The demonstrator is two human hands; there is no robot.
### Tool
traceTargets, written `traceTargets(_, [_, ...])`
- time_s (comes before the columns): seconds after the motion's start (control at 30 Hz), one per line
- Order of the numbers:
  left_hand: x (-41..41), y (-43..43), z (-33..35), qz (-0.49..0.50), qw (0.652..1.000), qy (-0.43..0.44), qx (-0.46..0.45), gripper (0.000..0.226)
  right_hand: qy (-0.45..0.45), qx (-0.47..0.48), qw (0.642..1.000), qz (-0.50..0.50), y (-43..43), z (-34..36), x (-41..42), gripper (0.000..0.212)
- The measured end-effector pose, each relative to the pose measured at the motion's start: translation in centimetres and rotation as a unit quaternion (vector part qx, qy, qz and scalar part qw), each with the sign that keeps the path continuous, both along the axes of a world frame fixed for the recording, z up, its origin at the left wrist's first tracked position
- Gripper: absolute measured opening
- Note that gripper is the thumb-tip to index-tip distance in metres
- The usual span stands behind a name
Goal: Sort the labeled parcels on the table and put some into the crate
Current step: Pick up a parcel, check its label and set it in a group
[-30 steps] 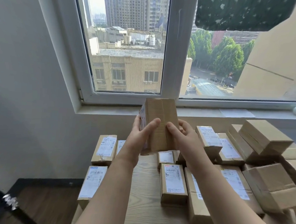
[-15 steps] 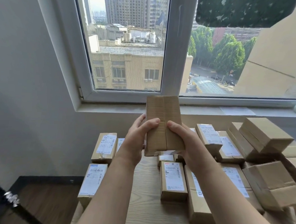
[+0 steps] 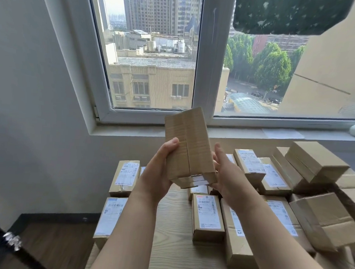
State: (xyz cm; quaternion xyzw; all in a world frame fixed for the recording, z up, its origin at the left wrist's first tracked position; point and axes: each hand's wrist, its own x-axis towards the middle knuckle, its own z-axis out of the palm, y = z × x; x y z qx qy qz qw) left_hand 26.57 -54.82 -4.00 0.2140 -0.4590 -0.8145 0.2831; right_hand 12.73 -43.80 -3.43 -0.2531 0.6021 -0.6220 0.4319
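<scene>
In the head view, a brown parcel (image 3: 189, 147) is held tilted above the bench (image 3: 171, 248). It is clasped at its sides by the left grip (image 3: 159, 175) and right grip (image 3: 226, 176), fingers curled round it. Labeled parcels (image 3: 208, 213) are laid below.

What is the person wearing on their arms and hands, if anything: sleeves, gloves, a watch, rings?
Nothing that shows. The left hand and right hand are ungloved. Both forearms are bare down to the frame's lower edge, with no sleeve cuff in view, and neither wrist carries a watch or bracelet. No rings show on the parts the parcel leaves visible.
</scene>
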Motion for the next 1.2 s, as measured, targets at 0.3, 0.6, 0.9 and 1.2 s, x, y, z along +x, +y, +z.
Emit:
traceTargets(0.3, [-0.7,-0.6,-0.4,0.082,0.991,-0.069,-0.077,0.037,0.09,-0.032,0.991,-0.099,0.6,0.6,-0.2,0.032])
traceTargets(0.6, [-1.9,0.1,-0.2,0.083,0.993,-0.051,-0.072,0.084,0.059,-0.079,0.994,-0.04,0.8,0.7,0.0,0.049])
traceTargets(0.9, [-2.2,0.4,-0.5,0.044,0.997,0.004,-0.058,0.053,0.052,-0.108,0.993,-0.004,1.1,0.5,0.2,0.034])
traceTargets(1.2, [-2.0,0.1,-0.6,0.039,0.997,0.001,-0.07,0.059,0.053,-0.112,0.992,0.001,1.1,0.3,-0.1,0.036])
